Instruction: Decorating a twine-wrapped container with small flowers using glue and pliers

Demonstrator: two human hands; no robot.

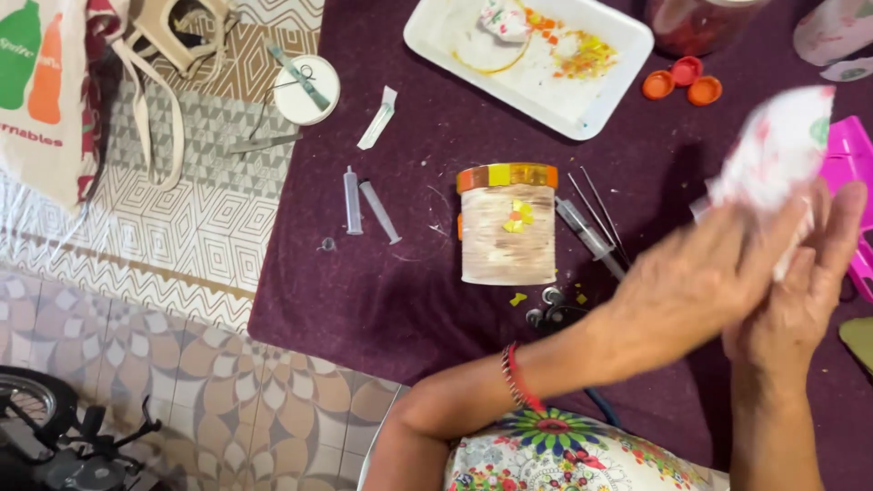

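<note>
Both hands meet at the right of the head view over a dark purple cloth point(364, 300). My left hand point(700, 282), with a red and beaded bracelet at the wrist, and my right hand point(805, 291) press together around a crumpled white tissue with pink stains point(777, 150). The tissue sticks up above the fingers and is blurred. A cylindrical wooden-looking jar point(507, 227) with an orange and yellow mosaic rim lies on its side left of the hands, untouched.
Two syringe parts point(364, 205) and a syringe with thin needles point(591, 232) lie by the jar. A white foam tray point(582, 100) with paint stains sits behind. Orange and red bottle caps point(682, 80), a pink object point(850, 182), a white lid point(307, 89) and a bag point(55, 91) surround.
</note>
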